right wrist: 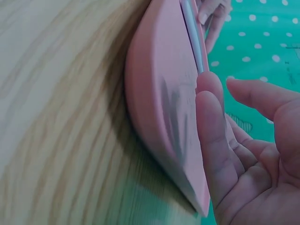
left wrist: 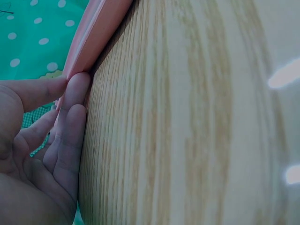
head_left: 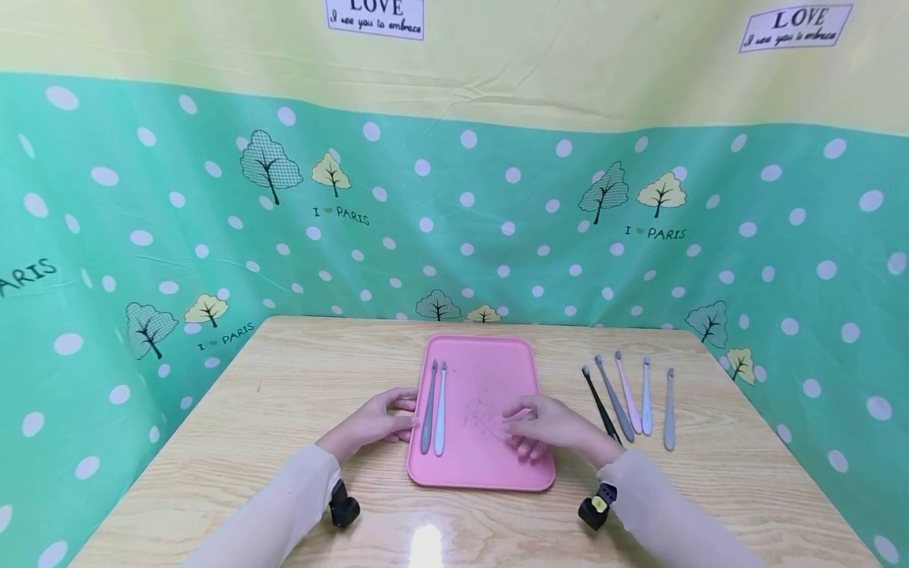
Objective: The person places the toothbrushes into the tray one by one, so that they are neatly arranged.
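Observation:
A pink tray (head_left: 483, 465) lies on the wooden table. Two toothbrushes rest side by side along its left part: a dark grey toothbrush (head_left: 428, 410) and a light blue toothbrush (head_left: 442, 410). At the tray's left edge, my left hand (head_left: 375, 418) pinches the rim between thumb and fingers; the left wrist view shows the fingertips (left wrist: 77, 86) against the tray's side. My right hand (head_left: 543, 426) hovers over the right part of the tray, holding nothing. Its fingers are loosely bent, with thumb and forefinger apart in the right wrist view.
Right of the tray, several toothbrushes lie in a loose fan on the table (head_left: 717, 473): black (head_left: 602, 406), slate grey (head_left: 616, 401), pink (head_left: 628, 394), light blue (head_left: 646, 402) and grey (head_left: 670, 410). A green dotted curtain (head_left: 398, 260) closes off the back and sides.

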A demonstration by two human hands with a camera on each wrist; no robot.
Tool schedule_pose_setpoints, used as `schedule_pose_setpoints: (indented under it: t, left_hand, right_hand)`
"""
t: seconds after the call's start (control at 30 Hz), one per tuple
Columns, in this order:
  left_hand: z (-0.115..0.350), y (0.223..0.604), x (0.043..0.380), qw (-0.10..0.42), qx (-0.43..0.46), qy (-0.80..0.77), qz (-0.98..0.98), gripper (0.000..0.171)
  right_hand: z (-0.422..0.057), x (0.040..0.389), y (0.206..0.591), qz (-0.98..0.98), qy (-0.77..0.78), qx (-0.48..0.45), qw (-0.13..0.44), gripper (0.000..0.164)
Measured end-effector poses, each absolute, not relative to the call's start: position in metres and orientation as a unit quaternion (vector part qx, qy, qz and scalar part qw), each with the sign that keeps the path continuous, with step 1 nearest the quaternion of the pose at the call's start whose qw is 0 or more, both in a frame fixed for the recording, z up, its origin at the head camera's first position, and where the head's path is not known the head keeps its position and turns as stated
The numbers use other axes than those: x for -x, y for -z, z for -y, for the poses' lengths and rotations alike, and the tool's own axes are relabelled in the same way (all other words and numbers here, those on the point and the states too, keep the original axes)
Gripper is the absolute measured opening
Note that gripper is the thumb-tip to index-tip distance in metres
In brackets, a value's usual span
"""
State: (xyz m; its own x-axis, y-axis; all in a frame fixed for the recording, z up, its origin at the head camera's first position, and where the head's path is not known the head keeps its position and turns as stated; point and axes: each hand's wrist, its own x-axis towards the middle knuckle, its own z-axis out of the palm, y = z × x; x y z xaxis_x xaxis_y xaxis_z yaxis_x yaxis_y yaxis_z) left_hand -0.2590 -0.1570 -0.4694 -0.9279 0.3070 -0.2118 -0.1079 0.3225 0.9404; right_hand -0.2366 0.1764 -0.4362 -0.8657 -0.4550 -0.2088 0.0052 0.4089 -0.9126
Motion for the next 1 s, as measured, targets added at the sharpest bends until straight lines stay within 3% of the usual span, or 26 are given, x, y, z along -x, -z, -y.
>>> schedule_pose_setpoints:
  t: [1.0]
  left_hand:
    - [0.157,0.469,0.259,0.178,-0.059,-0.57,-0.8,0.066]
  right_hand:
    - [-0.285,0.218,0.434,-0.863,0.474,0.082,0.153,0.049]
